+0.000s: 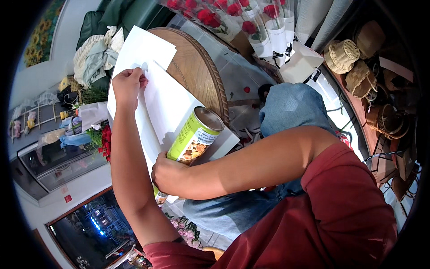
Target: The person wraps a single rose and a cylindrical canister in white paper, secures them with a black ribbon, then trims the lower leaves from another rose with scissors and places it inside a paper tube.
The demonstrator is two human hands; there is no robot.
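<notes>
One can (pixel 195 135), two paper sheets (pixel 168 101)

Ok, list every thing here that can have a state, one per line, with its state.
Green cylindrical tin with metal end: lying tilted on the paper, end closed.
White paper sheets: spread over the table, partly lifted at the far edge.
Round woven wooden table: partly covered by paper.
Left hand: pinching the paper's edge.
Right hand: gripping the tin's lower end.
Wrapped red roses: bundled, lying down.
</notes>
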